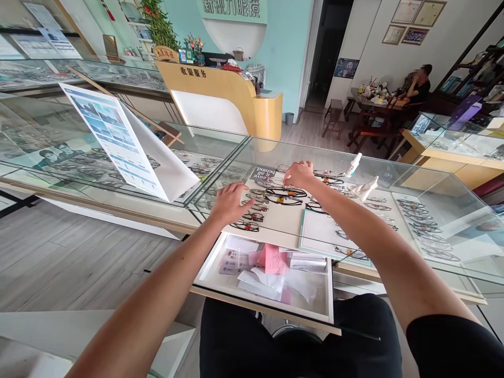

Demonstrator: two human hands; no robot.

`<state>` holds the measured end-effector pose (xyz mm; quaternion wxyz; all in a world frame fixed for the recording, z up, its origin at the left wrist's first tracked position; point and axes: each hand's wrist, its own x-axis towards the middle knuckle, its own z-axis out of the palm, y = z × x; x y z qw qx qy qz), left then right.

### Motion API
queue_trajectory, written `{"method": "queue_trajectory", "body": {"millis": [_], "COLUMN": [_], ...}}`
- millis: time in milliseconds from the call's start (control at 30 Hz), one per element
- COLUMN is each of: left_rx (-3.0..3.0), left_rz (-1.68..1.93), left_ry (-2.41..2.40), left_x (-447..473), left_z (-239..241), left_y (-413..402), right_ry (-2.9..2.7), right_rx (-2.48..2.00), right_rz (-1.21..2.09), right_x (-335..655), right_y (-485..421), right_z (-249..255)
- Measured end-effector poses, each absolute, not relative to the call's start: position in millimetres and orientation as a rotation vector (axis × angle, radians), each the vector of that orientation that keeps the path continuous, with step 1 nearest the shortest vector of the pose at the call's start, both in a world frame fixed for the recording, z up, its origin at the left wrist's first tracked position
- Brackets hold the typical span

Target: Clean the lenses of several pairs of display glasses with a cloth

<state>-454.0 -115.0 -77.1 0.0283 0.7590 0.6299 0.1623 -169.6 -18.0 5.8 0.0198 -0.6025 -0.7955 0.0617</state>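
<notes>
Hands (229, 203) at glass counter (279, 226), teal wall (289, 63), grey floor (94, 262)

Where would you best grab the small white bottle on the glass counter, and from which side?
Probably around the body of the small white bottle, below its narrower top, with the right hand coming from the left: the bottle stands upright and slim, that hand is on that side, and a crumpled whitish cloth lies on the near side.

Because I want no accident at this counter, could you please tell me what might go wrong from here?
If the right hand swings outward, it could knock over the white bottle standing on the glass. The open drawer juts over the lap, so standing up might bump it.
</notes>
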Motion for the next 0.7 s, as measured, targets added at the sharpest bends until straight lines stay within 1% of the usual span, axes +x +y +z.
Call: {"method": "queue_trajectory", "body": {"millis": [533, 700], "left_rx": [2.333, 2.327], "left_rz": [0.520, 0.505], "left_ry": [1.919, 1.921], "left_x": [-453, -453], "left_z": [-74, -73], "left_y": [-117, -118], "right_ry": [-2.487, -2.448], "right_rx": [-1.877, -1.884], "right_rz": [0.261, 0.234], "right_x": [-164, -166], "right_y": [-13, -6], "right_z": [9, 10]}}
